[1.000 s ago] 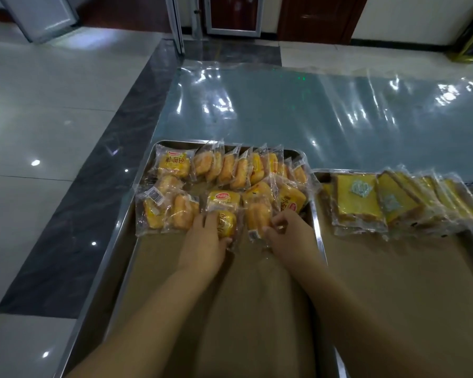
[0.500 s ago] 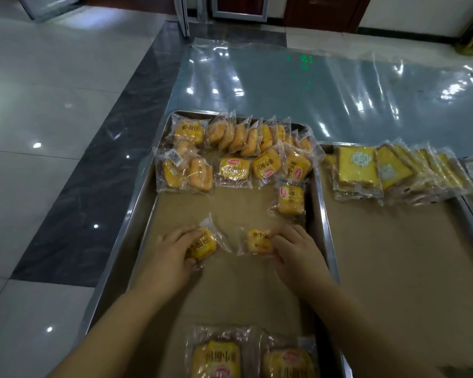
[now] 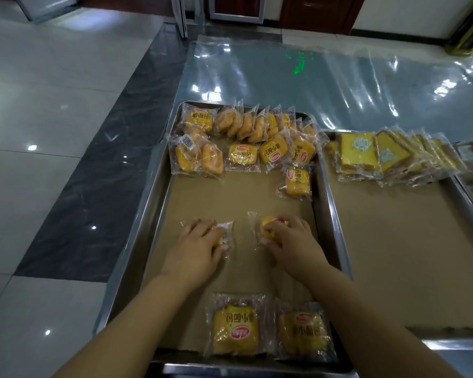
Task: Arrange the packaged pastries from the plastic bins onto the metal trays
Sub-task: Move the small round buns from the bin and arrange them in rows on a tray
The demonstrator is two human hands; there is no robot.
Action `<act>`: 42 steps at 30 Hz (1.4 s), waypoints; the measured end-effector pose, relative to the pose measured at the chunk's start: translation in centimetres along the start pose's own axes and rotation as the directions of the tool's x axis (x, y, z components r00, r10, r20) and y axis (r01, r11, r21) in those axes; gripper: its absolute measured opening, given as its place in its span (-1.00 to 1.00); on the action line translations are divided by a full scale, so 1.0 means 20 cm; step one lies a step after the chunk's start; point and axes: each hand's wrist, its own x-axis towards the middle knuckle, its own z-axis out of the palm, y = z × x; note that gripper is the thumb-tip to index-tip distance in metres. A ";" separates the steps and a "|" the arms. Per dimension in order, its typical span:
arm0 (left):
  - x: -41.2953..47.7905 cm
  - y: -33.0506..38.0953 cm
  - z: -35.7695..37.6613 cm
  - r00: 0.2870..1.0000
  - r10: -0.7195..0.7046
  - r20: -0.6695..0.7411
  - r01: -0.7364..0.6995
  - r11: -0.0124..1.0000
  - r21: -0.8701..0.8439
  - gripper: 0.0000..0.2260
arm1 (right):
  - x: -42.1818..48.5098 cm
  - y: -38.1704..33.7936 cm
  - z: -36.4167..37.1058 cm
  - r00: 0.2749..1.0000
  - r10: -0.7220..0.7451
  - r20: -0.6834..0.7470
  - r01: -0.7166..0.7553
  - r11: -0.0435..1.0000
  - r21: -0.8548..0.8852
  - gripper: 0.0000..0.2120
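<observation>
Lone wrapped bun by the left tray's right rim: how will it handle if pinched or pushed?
The bun looks soft and puffy, so probably light and squashable. Its glossy wrapper likely slips and crinkles between fingers. Lying flat on the brown paper, it should slide, not roll.

Dim, cool indoor light. Small white glare spots dot the glossy floor point(image 3: 38, 148), and bright streaks cross the plastic sheet point(image 3: 339, 85). The rim of the metal tray point(image 3: 141, 236) glints dully. Frame edges bend; the nearest packaged pastries point(image 3: 235, 331) look soft.
</observation>
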 end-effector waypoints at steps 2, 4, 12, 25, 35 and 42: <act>-0.03 -0.03 -0.01 1.000 0.015 0.020 -0.015 1.000 0.000 -0.62 | -0.03 -0.01 0.01 0.999 0.036 -0.013 -0.036 0.999 -0.029 -0.67; -0.09 -0.08 -0.03 0.999 0.029 0.031 -0.030 0.999 0.013 -0.61 | -0.07 -0.02 0.03 0.998 0.061 -0.030 -0.062 0.997 -0.053 -0.65; -0.41 -0.23 -0.06 0.999 0.006 0.046 -0.006 1.000 0.002 -0.52 | -0.16 -0.09 0.07 0.990 0.134 -0.045 -0.136 0.990 -0.043 -0.50; -0.48 -0.22 -0.10 0.997 0.039 -0.061 -0.040 0.999 -0.017 -0.64 | -0.12 -0.30 0.10 0.992 -0.024 0.120 0.003 0.986 0.169 -0.47; -0.17 -0.03 -0.05 0.976 0.213 -0.050 -0.217 0.971 -0.099 -0.66 | -0.15 -0.20 0.07 0.999 -0.008 -0.054 0.023 0.957 0.290 -0.62; -0.03 0.01 0.03 0.985 0.146 0.093 -0.150 0.988 0.045 -0.65 | -0.11 -0.08 0.03 0.997 0.030 -0.070 -0.011 0.968 0.250 -0.69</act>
